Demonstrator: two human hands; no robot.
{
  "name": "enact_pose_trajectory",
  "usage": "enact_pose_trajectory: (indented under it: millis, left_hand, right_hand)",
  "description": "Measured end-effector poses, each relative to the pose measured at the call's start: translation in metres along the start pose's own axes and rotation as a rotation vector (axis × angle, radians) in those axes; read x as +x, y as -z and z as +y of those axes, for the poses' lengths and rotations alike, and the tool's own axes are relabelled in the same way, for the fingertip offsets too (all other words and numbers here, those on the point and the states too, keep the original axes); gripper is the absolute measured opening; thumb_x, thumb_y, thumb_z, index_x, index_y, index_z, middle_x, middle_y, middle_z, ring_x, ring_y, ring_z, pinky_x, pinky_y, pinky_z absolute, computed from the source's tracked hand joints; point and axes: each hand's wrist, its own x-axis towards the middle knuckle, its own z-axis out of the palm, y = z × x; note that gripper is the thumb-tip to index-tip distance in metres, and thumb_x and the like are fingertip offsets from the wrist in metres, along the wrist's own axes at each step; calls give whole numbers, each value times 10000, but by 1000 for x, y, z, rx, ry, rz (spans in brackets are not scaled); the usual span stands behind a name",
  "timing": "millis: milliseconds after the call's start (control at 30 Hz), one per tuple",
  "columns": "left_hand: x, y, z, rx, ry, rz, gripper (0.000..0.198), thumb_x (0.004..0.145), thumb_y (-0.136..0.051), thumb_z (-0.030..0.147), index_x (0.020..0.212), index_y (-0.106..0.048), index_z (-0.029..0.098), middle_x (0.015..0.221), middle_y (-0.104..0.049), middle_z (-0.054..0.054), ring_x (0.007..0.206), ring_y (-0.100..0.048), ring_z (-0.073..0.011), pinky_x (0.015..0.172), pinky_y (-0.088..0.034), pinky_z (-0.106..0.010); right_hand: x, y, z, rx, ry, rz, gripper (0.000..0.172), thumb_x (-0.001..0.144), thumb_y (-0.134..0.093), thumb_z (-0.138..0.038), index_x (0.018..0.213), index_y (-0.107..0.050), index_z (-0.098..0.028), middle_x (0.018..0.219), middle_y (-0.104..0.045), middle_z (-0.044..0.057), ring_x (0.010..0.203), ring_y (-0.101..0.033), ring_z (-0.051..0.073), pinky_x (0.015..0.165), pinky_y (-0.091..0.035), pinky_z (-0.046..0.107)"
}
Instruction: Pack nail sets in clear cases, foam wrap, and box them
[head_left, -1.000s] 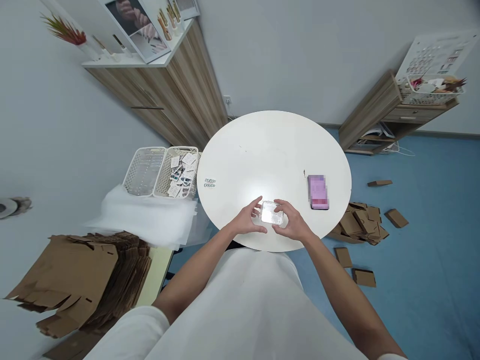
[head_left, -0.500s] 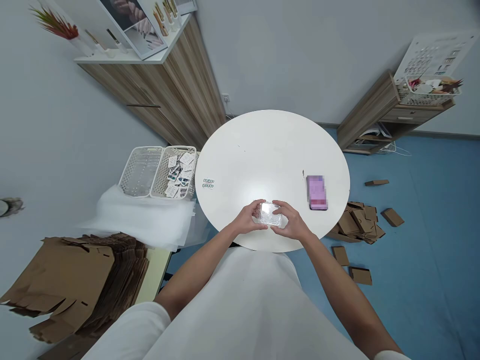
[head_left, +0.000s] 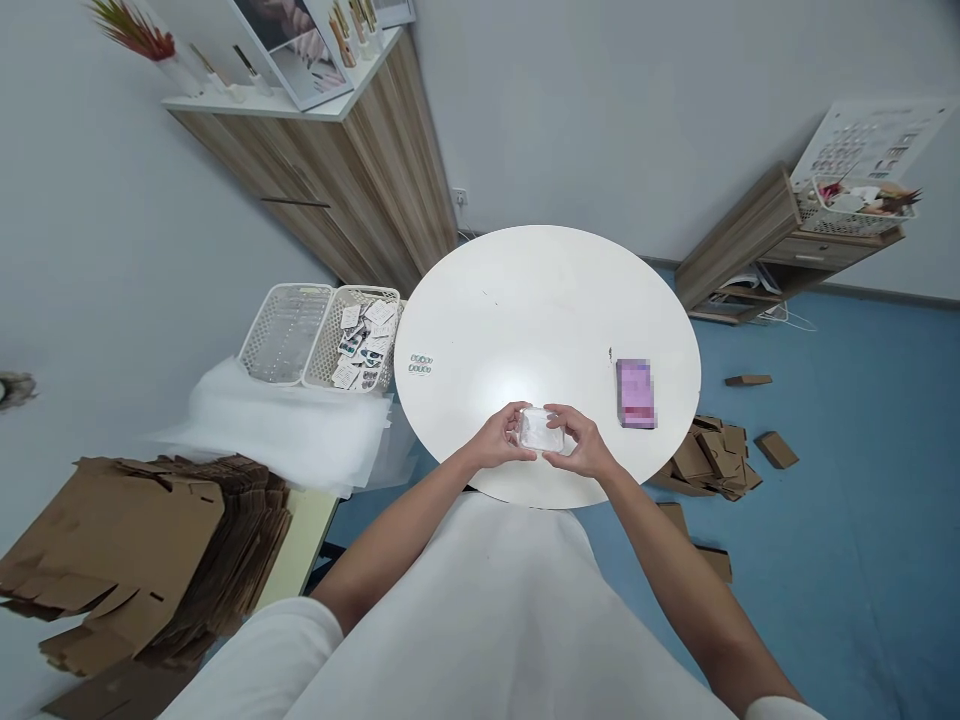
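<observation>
Holding a small clear case (head_left: 541,431) between left grip (head_left: 496,440) and right grip (head_left: 583,446), both pinching opposite ends, presumably steadying it; purple item (head_left: 636,393) lying right of both, on the surface (head_left: 555,290).

**Colour and Pattern Data**

Case (head_left: 541,430): transparent, whitish sheen. Table (head_left: 540,300): plain white, bright glare toward the near edge. Pixelated item (head_left: 636,390): purple, magenta band near the lower end. Nail set (head_left: 421,364): teal-green. Basket (head_left: 324,345): white, perforated lattice. Cards (head_left: 367,345): white, dark and teal markings. Sheets (head_left: 277,420): translucent white. Cardboard (head_left: 135,510): brown. Cartons (head_left: 716,455): brown. Cabinet (head_left: 390,170): grey-brown, streaked wood grain; top, white. Floor (head_left: 862,450): blue. Wall (head_left: 585,110): pale grey. Shirt (head_left: 487,620): plain white.
</observation>
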Motion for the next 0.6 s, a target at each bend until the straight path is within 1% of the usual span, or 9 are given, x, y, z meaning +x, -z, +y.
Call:
enact_pose_trajectory:
  millis: [67,167,300,367,467,533,600]
  left_hand:
    - [-1,-1,1,-54,17,-1,775,497,-767,225,1175,-392,243,975,-504,-52,839,-541,-157,647,-449,-261]
    - [-1,-1,5,-152,31,10,774,525,-754,229,1199,-374,256,1005,-504,-60,835,-552,-153,676,-457,-286]
    - [1,1,5,-207,38,-4,725,584,-711,202,1224,-377,259,999,-500,-61,824,-545,-137,671,-452,-275]
    - [1,2,-1,-215,73,26,686,616,-681,197,1230,-380,258,960,-503,-47,753,-541,-106,639,-446,-262]
    - [1,4,-13,-193,136,126,623,629,-666,182,1200,-419,217,875,-516,-26,668,-524,-75,632,-443,-262]
    - [-1,4,-21,-165,153,157,540,625,-670,172,1130,-480,176,832,-525,-21,665,-524,-75,658,-444,-268]
    - [-2,4,-27,-144,154,157,471,622,-678,175,1066,-523,156,817,-534,-24,687,-533,-84,681,-443,-272]
  right_hand:
    - [3,0,-2,22,-3,21,366,568,-675,-318,891,-536,-215,1141,-518,113,1017,-517,240,741,-463,353]
    - [8,2,-5,0,7,5,381,542,-696,-303,881,-546,-215,1150,-513,104,1037,-499,242,755,-458,352]
    - [11,8,-4,96,-76,-14,376,578,-677,-310,910,-532,-212,1148,-513,99,1014,-510,216,748,-466,338]
    - [11,10,-2,143,-133,-26,370,594,-669,-348,906,-529,-207,1147,-515,96,1010,-513,207,764,-463,341]
    - [14,11,2,201,-223,-36,375,629,-634,-441,900,-522,-208,1099,-546,82,979,-534,198,781,-461,356]
    - [18,10,3,258,-292,-10,362,689,-551,-513,878,-522,-206,1022,-577,72,926,-563,188,784,-463,366]
    - [23,7,5,308,-375,43,392,746,-433,-567,847,-525,-200,935,-596,70,849,-591,176,770,-472,369]
